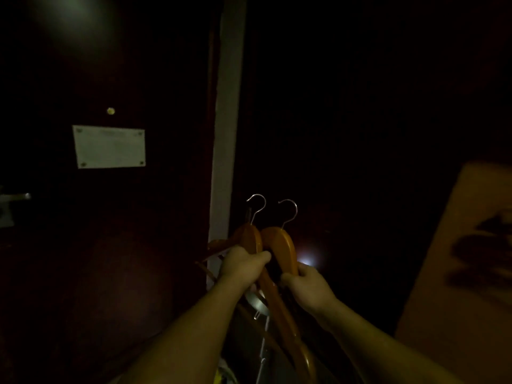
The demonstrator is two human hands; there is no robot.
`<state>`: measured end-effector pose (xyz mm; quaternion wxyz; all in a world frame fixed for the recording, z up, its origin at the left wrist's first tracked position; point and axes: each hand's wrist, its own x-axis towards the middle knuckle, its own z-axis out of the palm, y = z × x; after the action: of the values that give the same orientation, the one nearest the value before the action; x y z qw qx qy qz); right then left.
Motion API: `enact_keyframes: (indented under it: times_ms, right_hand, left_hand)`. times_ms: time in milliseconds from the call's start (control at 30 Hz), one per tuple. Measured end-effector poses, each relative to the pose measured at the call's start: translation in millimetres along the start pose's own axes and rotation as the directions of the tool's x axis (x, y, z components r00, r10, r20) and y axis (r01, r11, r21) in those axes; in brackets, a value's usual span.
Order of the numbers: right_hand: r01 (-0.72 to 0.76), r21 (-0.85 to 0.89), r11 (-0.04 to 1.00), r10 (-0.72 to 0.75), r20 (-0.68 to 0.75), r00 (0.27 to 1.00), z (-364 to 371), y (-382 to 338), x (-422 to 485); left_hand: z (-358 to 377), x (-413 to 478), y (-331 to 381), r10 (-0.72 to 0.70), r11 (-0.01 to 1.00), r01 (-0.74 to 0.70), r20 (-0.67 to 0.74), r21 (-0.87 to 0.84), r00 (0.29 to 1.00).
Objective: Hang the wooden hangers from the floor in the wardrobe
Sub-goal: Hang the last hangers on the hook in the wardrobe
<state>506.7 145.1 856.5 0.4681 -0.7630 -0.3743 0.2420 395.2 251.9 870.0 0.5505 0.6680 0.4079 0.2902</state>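
Note:
The scene is very dark. Both of my hands hold wooden hangers with metal hooks up at chest height. My left hand [243, 266] grips the left hanger [248, 236], with more wooden hangers bunched behind and below it. My right hand [306, 286] grips the right hanger [282, 245] by its shoulder. Both hooks point upward, side by side, towards a black opening on the right that shows nothing inside; no rail is visible.
A dark door with a white plate [109, 146], a peephole [110, 110] and a metal handle [16, 196] fills the left. A pale vertical frame strip [225, 134] stands just left of the hangers. A tan board [465, 273] leans at the right.

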Motion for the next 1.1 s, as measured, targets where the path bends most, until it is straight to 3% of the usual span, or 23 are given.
enact_keyframes:
  times_ms: [267,500,800,1100]
  right_hand:
    - [0.028,-0.044,0.999,-0.033,-0.119,0.992,-142,-5,-92]
    - [-0.031,-0.064,0.997,0.017,-0.214,0.977,-263,21,-174]
    - [-0.155,-0.022,0.988,0.128,-0.461,0.878,-391,62,-258]
    - [-0.182,-0.023,0.983,0.13,-0.607,0.784,-498,82,-266]
  left_hand:
    - [94,-80,91,0.152,0.988,-0.151,0.146,-0.018,0.977]
    - [204,-155,130,0.237,0.972,-0.216,0.357,-0.097,0.904]
    - [347,-228,164,0.375,0.926,-0.317,0.558,-0.203,0.74]
    - [455,-234,228,0.46,0.884,-0.37,0.669,-0.285,0.584]
